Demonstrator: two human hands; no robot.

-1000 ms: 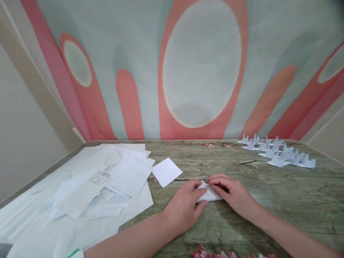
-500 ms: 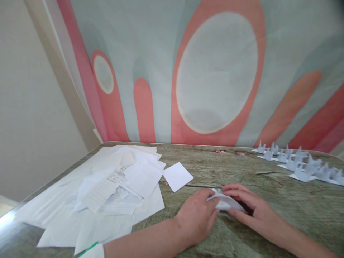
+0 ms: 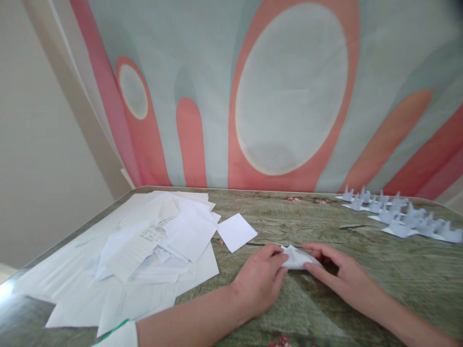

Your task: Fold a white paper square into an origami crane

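Note:
A small folded white paper (image 3: 297, 259) is held low over the wood-patterned table (image 3: 307, 318), between my two hands. My left hand (image 3: 261, 275) pinches its left end, thumb below and fingers above. At the right end, my right hand (image 3: 334, 271) grips the paper with the thumb in front and the fingers behind. A pointed flap sticks up from the paper's top near my left fingertips. Part of its right end is hidden behind my right thumb.
On the left lies a big spread pile of white paper sheets (image 3: 126, 294), some with writing. A square white sheet (image 3: 237, 232) lies beside it. Several folded paper figures (image 3: 408, 219) stand in rows at the back right. A patterned wall (image 3: 217, 144) rises behind the table.
The paper has tilted, so its front face and pointed flap now show more. Both hands have shifted slightly, and the whole view has moved a little.

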